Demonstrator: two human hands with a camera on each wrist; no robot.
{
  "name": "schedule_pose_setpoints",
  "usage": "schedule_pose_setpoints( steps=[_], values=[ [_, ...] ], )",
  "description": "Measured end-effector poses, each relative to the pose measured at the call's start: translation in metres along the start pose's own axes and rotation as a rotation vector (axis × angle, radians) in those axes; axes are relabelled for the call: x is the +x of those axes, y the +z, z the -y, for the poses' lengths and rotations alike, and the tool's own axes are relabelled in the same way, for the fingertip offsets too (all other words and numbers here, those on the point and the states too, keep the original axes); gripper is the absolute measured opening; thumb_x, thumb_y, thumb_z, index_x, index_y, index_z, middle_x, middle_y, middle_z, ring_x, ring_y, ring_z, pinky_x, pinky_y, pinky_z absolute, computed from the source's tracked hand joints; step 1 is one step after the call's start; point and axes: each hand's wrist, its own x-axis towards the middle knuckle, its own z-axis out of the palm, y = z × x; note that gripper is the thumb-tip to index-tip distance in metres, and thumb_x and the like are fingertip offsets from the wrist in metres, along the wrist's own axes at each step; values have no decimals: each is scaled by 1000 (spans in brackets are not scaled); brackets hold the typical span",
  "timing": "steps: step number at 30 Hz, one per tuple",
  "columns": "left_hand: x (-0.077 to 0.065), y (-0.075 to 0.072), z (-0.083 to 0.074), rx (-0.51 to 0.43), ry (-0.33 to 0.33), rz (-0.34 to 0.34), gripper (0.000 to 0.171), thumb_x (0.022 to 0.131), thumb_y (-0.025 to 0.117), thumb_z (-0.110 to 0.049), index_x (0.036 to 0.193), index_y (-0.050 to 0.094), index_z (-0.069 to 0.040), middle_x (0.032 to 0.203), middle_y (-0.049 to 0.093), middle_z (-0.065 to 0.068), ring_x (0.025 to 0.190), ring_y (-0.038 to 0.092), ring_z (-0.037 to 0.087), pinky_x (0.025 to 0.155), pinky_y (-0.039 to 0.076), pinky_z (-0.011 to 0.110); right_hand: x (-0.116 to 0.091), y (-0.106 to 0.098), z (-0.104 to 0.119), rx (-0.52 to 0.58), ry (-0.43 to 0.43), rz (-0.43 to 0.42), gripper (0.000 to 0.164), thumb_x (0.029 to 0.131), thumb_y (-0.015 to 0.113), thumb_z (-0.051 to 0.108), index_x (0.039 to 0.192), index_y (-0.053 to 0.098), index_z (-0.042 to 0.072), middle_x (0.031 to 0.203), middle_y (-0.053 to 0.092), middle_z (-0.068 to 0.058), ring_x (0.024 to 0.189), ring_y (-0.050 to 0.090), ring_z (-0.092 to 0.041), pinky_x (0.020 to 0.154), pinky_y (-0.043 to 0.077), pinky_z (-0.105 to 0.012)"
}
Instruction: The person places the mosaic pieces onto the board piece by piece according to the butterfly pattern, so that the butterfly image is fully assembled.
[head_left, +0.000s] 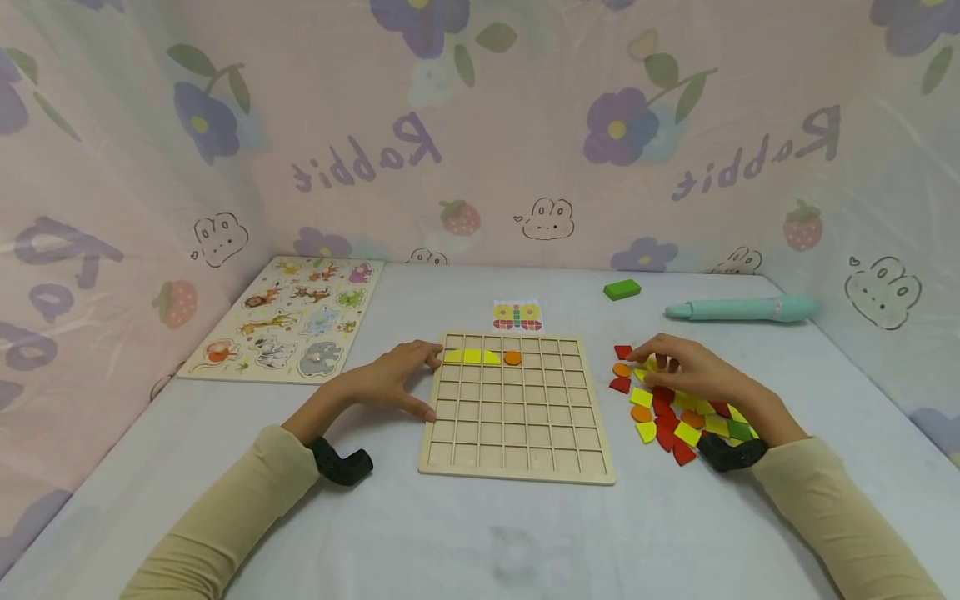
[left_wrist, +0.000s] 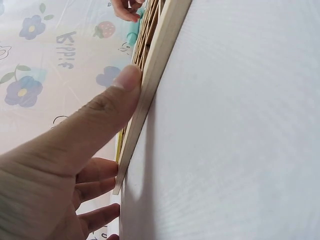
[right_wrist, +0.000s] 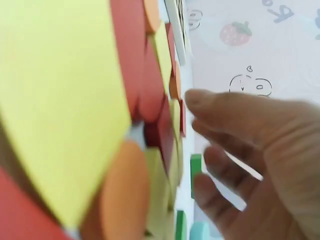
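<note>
A square wooden grid board [head_left: 517,477] lies flat on the table. Near its far edge sit yellow pieces [head_left: 472,357] in a short row, and an orange round piece [head_left: 512,357] just right of them. My left hand [head_left: 384,379] touches the board's left edge, thumb lower and fingers toward the far corner; the left wrist view shows the thumb [left_wrist: 95,112] against the wooden rim. Over a heap of red, yellow, orange and green pieces [head_left: 664,433], my right hand [head_left: 697,371] hovers with fingers loosely bent. In the right wrist view nothing shows between its thumb and fingers.
A small patterned butterfly card [head_left: 517,316] lies beyond the board. An animal puzzle board [head_left: 281,321] is at the back left. Toward the back right are a green block [head_left: 622,289] and a mint-coloured pen-shaped thing [head_left: 738,309]. Printed cloth walls surround the table.
</note>
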Motion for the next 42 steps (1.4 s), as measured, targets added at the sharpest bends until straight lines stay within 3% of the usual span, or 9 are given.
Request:
schedule_pose_setpoints(
  steps=[5, 10, 13, 19, 27, 35, 42],
  values=[
    [0, 0, 0, 2, -3, 0, 70, 70, 79, -43, 121, 46, -8, 147, 31, 15, 135, 26, 34, 111, 20, 52, -3, -2, -1, 82, -63, 67, 32, 85, 66, 7, 116, 61, 7, 111, 60, -8, 82, 51, -14, 69, 48, -23],
    [0, 0, -1, -2, -13, 3, 71, 70, 79, -44, 121, 46, -9, 147, 31, 14, 136, 25, 34, 111, 20, 52, 0, 0, -3, 0, 2, 24, 27, 84, 70, 19, 106, 62, 7, 91, 58, 0, 75, 49, -13, 64, 47, -22],
    [0, 0, -1, -4, -16, 6, 71, 70, 79, -45, 122, 46, -8, 148, 30, 14, 136, 24, 34, 111, 20, 52, 1, 0, -4, -44, 33, 16, 29, 84, 70, 27, 105, 63, 8, 90, 55, 1, 74, 47, -12, 62, 45, -21],
    [0, 0, 0, -3, -15, 5, 72, 70, 79, -45, 122, 46, -8, 148, 30, 15, 136, 24, 34, 111, 20, 52, -1, -1, -7, 2, -52, 33, 24, 83, 69, 11, 107, 65, 9, 101, 59, -3, 74, 49, -13, 63, 47, -22],
    [0, 0, 0, 4, -9, 1, 74, 70, 78, -45, 124, 46, -7, 148, 30, 15, 136, 24, 35, 111, 20, 52, 8, -2, 1, -114, -2, -12, 24, 81, 73, 17, 102, 67, 8, 89, 61, 3, 74, 49, -12, 62, 47, -21],
    [-2, -2, -2, -2, -12, -3, 72, 70, 79, -42, 123, 46, -6, 147, 31, 16, 136, 24, 36, 111, 19, 52, 58, 6, 50, -80, -82, -165, 19, 79, 74, 16, 97, 69, 10, 87, 65, 2, 71, 49, -13, 56, 42, -23],
    [-2, -1, -4, -1, -17, 2, 73, 70, 79, -42, 125, 46, -7, 148, 30, 15, 137, 23, 35, 111, 19, 51, 97, 37, 85, 10, -101, -117, 19, 78, 74, 15, 96, 71, 8, 88, 67, -2, 72, 51, -15, 60, 42, -27]
  ],
)
